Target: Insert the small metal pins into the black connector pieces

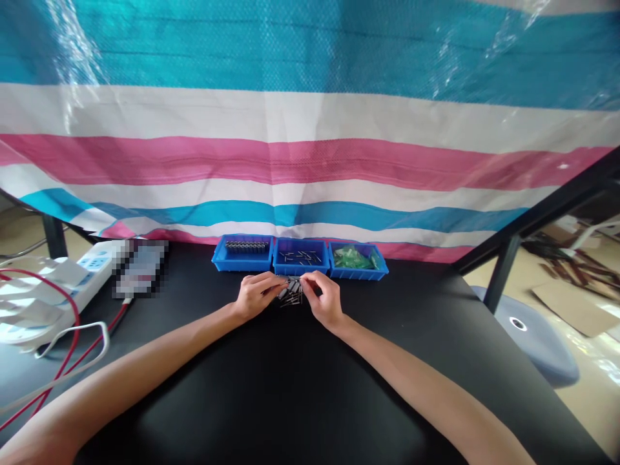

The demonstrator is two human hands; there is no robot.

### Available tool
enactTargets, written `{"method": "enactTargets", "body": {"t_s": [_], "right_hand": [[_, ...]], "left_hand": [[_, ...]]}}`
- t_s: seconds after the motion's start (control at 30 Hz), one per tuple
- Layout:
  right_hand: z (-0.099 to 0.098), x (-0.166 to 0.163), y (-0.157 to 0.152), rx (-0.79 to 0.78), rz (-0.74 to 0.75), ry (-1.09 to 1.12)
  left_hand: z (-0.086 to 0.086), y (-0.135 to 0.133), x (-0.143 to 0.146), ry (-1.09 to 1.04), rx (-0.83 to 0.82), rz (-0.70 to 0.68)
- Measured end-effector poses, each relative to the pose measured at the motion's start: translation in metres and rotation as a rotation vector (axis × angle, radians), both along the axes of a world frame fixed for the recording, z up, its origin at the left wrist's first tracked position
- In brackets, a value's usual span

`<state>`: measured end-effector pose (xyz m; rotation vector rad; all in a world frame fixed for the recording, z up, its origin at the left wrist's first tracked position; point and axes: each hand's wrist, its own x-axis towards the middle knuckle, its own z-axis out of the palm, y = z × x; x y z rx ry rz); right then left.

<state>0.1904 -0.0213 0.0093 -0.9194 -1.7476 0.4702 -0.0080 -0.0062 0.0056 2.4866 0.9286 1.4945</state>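
Observation:
My left hand (259,295) and my right hand (323,299) meet at a small pile of thin metal pins or screws (292,299) on the black table, just in front of the blue bins. Both hands are closed, thumb against fingertips. Small metal pieces show between the fingertips, but what each pinch holds is too small to make out. Behind my hands, the middle blue bin (283,263) holds loose thin metal pins or screws (305,258). Rows of short metal cylinders (247,245) sit in the left blue bin (242,263). Green plastic-looking pieces (356,258) lie in the right blue bin (358,274).
A striped plastic sheet (310,116) hangs behind the table (271,400). At left are a white power strip (99,261) with plugs, red and white cables (75,316), and a pixelated device (141,268). A grey stool (533,339) stands off the right edge.

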Motion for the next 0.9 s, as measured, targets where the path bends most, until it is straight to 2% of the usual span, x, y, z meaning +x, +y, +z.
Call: {"method": "enactTargets", "body": {"t_s": [0.43,0.9], "right_hand": [[-0.0022,-0.0012,0.0002,0.13,0.017,0.046],[-0.0064,-0.0021,0.0004,0.193,0.004,-0.029]], "left_hand": [[0.0008,0.0,0.0003,-0.018,0.007,0.011],[0.0024,-0.0004,0.0001,-0.038,0.005,0.011]]}}
